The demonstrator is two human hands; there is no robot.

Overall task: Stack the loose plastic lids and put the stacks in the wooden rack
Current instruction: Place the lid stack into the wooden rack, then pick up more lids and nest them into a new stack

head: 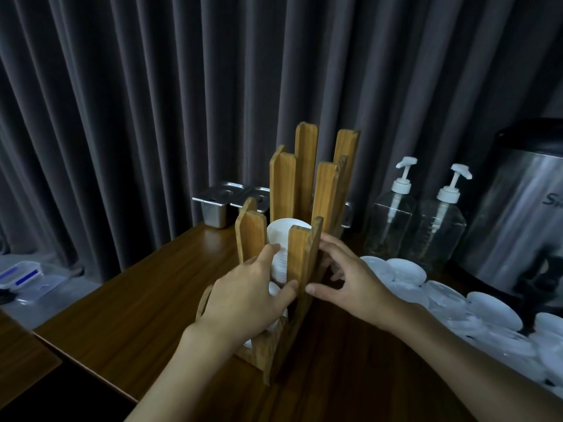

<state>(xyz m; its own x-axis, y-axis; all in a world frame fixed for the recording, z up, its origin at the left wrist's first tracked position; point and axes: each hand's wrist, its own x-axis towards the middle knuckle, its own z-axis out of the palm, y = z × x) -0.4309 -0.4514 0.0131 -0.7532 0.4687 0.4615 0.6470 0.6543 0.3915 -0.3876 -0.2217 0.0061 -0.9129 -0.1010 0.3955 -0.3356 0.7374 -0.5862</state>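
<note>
Left grip round stack — in rack

White lid stack in front slot of wooden rack; loose lids beside.

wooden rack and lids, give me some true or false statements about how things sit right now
A stack of white lids sits in the front slot of the wooden rack. True.
The loose lids lie left of the rack. False: they lie to its right.
The left hand holds the stack. True.
The two pump bottles lie on their sides. False: they stand upright.
The right hand hangs clear of the rack. False: it holds the rack's side.
</note>
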